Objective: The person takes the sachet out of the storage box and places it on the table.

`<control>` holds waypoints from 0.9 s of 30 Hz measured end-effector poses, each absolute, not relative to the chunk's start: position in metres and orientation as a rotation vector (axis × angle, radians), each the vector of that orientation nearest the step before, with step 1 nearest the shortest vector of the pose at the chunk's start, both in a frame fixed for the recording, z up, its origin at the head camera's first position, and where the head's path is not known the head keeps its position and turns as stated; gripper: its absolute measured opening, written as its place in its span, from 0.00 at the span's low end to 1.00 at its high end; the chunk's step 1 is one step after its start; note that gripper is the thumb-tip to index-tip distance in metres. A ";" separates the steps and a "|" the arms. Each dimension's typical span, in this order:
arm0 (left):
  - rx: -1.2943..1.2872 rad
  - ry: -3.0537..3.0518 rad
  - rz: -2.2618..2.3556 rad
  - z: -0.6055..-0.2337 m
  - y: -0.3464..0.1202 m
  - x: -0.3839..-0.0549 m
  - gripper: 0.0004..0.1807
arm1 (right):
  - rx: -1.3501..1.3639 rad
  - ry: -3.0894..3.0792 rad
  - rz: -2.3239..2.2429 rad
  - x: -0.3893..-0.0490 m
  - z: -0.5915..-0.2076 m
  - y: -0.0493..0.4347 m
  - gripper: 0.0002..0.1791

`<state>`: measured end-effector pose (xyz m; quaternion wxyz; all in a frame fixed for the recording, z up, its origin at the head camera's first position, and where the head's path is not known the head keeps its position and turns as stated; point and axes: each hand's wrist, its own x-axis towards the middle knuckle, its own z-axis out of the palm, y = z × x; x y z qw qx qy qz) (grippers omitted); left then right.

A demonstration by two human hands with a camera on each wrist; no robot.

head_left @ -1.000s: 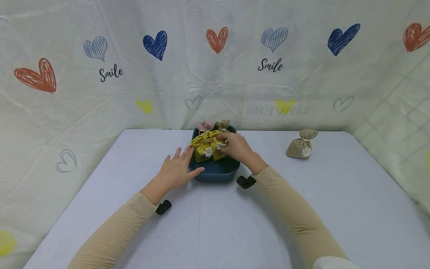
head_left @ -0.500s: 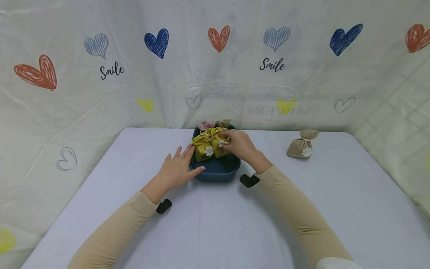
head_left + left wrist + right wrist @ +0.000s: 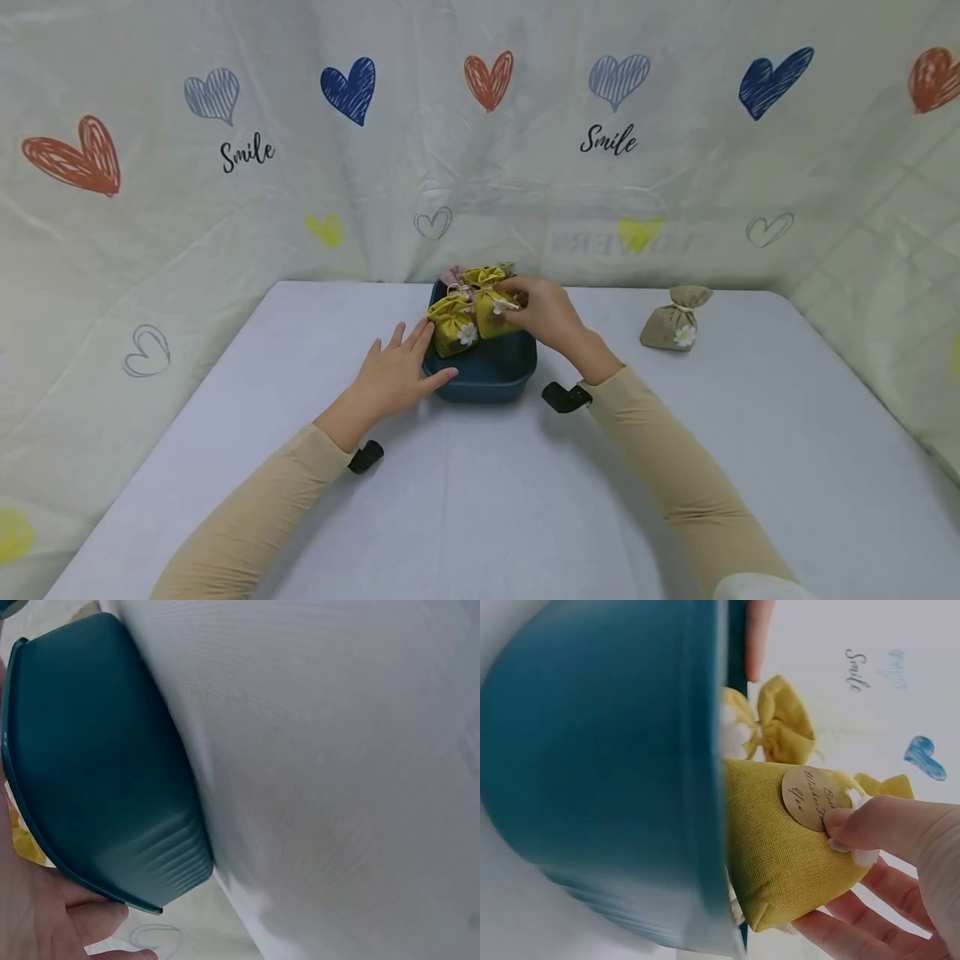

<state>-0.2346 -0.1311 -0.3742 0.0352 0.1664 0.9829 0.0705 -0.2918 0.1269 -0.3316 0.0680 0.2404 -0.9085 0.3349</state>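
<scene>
Right between thumb and fingers of the right hand [image 3: 551, 317], we have a yellow bag [image 3: 772, 840]! It's a firm pinch, the thumb pressing close to the bag's neck beside a white flower [image 3: 501, 307], the other fingers on the far side. A round paper label [image 3: 802, 791] faces the right wrist camera, partly under that thumb.

Below the grip sits the blue tub [image 3: 480, 393], and the held bag stands over its right side, base around rim level; whether it touches anything underneath, I can't tell. Just left of the grip, inside the tub, leans a second yellow bag [image 3: 450, 325], with its own daisy [image 3: 467, 335] on the front. Behind the grip and a little to the left, a pink bag [image 3: 454, 278] peeks up at the back of the tub, and straight behind, a scrap of brown cloth [image 3: 507, 268] shows, mostly hidden.

Across the tub from the grip, the left hand [image 3: 390, 379] is spread, fingers straight against the rim, thumb out by the front corner. And well out to the right of the grip, a brown bag [image 3: 667, 327] with a tied neck stands on the white table [image 3: 450, 500], outside the tub.
</scene>
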 end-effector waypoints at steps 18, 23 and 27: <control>0.534 3.037 0.180 -0.376 -0.132 -0.237 0.53 | 0.767 -2.554 1.067 -0.280 -0.330 0.137 0.23; 0.542 3.040 0.187 -0.376 -0.132 -0.237 0.53 | 0.751 -2.512 1.131 -0.277 -0.327 0.142 0.24; 0.540 3.042 0.191 -0.377 -0.132 -0.237 0.53 | 0.750 -2.484 1.166 -0.274 -0.325 0.146 0.24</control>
